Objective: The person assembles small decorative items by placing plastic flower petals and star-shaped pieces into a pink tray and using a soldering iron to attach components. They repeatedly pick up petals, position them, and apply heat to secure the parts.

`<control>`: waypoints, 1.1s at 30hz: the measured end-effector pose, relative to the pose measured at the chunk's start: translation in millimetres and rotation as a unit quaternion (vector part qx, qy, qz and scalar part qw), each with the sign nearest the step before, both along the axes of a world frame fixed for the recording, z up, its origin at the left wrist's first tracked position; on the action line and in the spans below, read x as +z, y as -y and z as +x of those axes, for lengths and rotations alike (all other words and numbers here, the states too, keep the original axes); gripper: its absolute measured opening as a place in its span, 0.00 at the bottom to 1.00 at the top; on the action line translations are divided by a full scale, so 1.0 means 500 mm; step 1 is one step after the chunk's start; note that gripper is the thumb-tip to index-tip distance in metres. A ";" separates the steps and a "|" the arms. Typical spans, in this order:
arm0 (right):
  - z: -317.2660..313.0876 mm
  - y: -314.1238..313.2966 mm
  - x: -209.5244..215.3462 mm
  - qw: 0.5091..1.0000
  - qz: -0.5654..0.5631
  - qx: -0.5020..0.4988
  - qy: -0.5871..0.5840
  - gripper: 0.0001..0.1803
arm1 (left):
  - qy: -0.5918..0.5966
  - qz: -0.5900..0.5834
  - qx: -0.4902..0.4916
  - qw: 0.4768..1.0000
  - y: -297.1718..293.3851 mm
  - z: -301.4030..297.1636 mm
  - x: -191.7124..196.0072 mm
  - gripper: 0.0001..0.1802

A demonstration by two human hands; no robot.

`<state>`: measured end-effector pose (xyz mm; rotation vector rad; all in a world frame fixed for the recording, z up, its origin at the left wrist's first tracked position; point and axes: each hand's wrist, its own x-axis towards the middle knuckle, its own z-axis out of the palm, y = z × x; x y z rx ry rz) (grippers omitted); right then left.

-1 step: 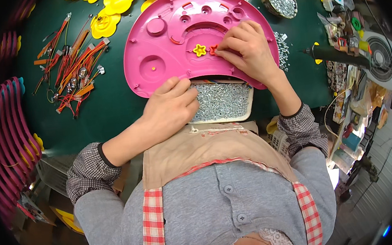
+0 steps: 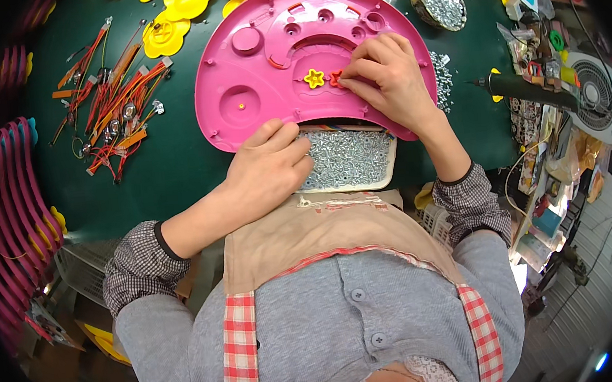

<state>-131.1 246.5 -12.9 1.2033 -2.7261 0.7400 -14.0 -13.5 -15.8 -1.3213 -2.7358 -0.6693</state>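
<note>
A pink, half-round plastic shell (image 2: 280, 106) lies in front of me, its moulded inner side up. At its near left edge my left hand (image 2: 268, 161) is closed, curled fingers on the rim and the thumb hidden. Over the right half my right hand (image 2: 387, 82) pinches a small red star-shaped piece (image 2: 336, 79) against the shell's raised middle, fingers partly covering it. Just left of that piece a yellow star-shaped piece (image 2: 314, 79) sits in the shell. Under the shell's near edge stands a white tray (image 2: 389, 171) of small silver screws (image 2: 347, 157).
Bundles of red and orange wires (image 2: 120, 105) lie on the green table (image 2: 168, 192) at left. Yellow flower-shaped parts (image 2: 187, 1) line the far side. A round bowl of screws (image 2: 441, 3) stands far right, with loose screws below it. A dark power screwdriver (image 2: 530, 91) points in from the right.
</note>
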 end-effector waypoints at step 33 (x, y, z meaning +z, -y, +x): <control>0.151 -0.019 0.062 0.955 -0.236 -0.124 0.133 0.13 | 0.180 0.143 0.027 0.973 0.003 0.001 0.037 0.11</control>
